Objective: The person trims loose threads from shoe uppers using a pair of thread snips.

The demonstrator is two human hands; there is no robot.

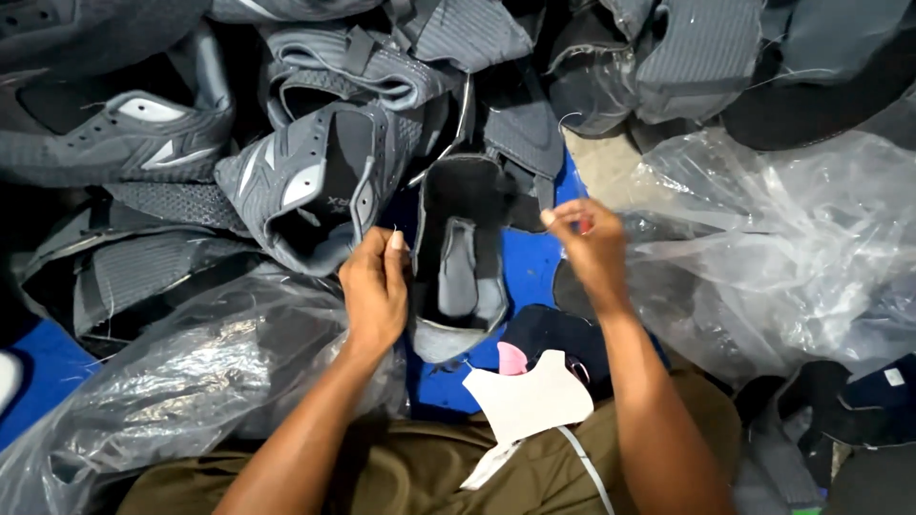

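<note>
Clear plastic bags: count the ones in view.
2: one plastic bag lies lower left beside the left arm, the other plastic bag on the right. More may be hidden under the shoe pieces.

Both bare forearms reach forward from the bottom edge, angled slightly toward each other. The left hand (374, 291) shows its back, fingers curled in a pinching grip — thumb up. The right hand (592, 243) is raised a little higher, fingertips drawn tight together — wrist bent.
</note>
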